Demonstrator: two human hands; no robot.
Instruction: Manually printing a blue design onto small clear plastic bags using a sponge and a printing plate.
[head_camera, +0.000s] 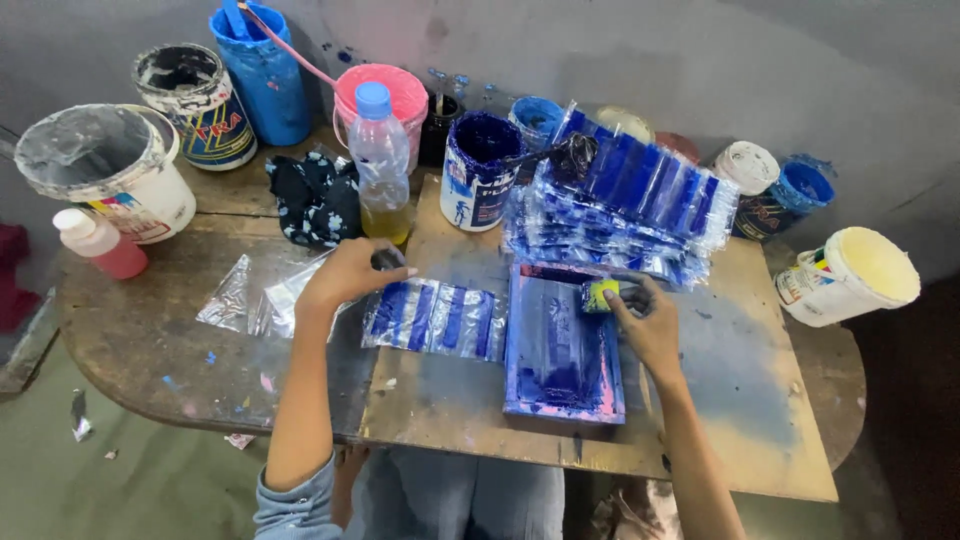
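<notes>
My left hand (350, 272) rests fingers down on the near edge of a clear plastic bag printed with blue stripes (436, 320), which lies flat on a wooden board (720, 400). My right hand (648, 322) grips a small yellow-green block (600, 295) at the top right corner of a blue-stained printing screen frame (560, 345) lying to the right of the bag. Behind the frame a fanned pile of printed blue-striped bags (630, 205) is spread out.
Paint tubs ring the round wooden table (140, 340): a white bucket (110, 170), blue tubs (262, 70), a pink one (392, 95), a blue-ink can (478, 170), a cream-lidded tub (850, 275). A plastic bottle (379, 165), a dark rag (315, 200) and blank bags (250, 300) stand left.
</notes>
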